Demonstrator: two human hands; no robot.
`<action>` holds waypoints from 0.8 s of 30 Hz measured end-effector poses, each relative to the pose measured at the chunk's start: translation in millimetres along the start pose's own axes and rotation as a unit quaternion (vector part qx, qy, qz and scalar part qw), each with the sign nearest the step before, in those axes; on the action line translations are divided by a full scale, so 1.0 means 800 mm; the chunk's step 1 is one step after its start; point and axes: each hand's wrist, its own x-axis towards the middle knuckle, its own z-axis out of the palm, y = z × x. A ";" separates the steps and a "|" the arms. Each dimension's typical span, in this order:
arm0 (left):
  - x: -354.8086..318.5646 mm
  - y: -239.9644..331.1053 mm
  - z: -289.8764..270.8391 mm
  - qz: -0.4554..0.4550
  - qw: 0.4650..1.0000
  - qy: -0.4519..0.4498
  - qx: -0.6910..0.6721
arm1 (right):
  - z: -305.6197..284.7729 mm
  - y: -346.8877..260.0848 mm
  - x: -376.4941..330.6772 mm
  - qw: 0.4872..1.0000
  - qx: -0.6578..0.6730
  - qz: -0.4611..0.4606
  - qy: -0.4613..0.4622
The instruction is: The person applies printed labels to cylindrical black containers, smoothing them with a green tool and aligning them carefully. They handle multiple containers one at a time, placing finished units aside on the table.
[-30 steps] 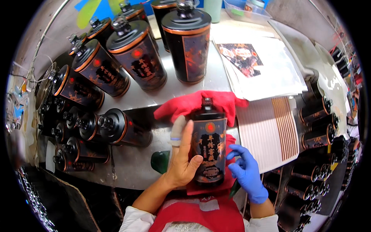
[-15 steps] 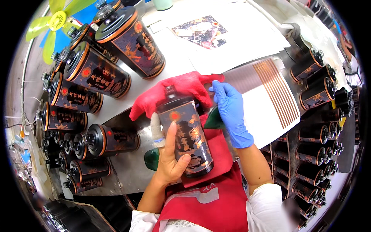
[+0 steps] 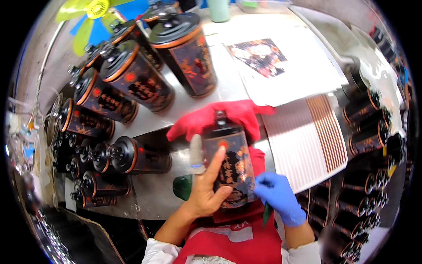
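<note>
My left hand (image 3: pixel 209 189) is bare except for a pale finger cot on one finger. It is shut on a black bottle (image 3: pixel 231 171) with copper-coloured decoration and a red dot, index finger and thumb lying across its front. The bottle stands tilted, its neck towards a red cloth (image 3: pixel 250 116). My right hand (image 3: pixel 281 198), in a blue glove, has its fingertips pressed together at the bottle's lower right edge. A dark green flat piece (image 3: pixel 266 214) sticks out below those fingers. Anything thin between the fingertips is too small to make out.
Several similar decorated bottles (image 3: pixel 140 88) stand at the left, more (image 3: pixel 367 143) at the right. A sheet with brown stripes (image 3: pixel 307 141) lies right of the cloth, a printed picture sheet (image 3: pixel 259 57) beyond it. A green rounded piece (image 3: pixel 182 187) lies left of my hand. A yellow-green fan (image 3: pixel 97 8) stands far left.
My right hand has come down from beside the red cloth and striped sheet to the bottle's lower right edge, carrying the green flat piece. My left hand keeps its hold. The view has shifted.
</note>
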 end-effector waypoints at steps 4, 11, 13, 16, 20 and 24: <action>0.009 -0.001 0.003 0.043 0.999 0.005 -0.022 | 0.003 0.000 -0.013 0.997 0.032 0.068 0.008; 0.011 -0.012 -0.003 0.057 0.998 0.000 -0.033 | 0.001 0.003 -0.008 0.996 0.030 0.080 -0.002; 0.011 -0.014 -0.001 0.058 0.997 0.000 -0.050 | 0.001 0.003 -0.008 0.997 0.025 0.077 0.002; 0.008 -0.017 -0.001 0.039 0.996 -0.010 -0.085 | 0.002 0.001 -0.010 0.997 0.017 0.080 0.010; 0.009 -0.020 -0.004 0.043 0.998 -0.020 -0.043 | -0.001 0.001 -0.006 0.998 0.006 0.059 0.009; 0.004 -0.028 -0.007 0.034 0.998 -0.031 -0.054 | -0.005 0.018 0.001 0.999 0.013 0.048 0.012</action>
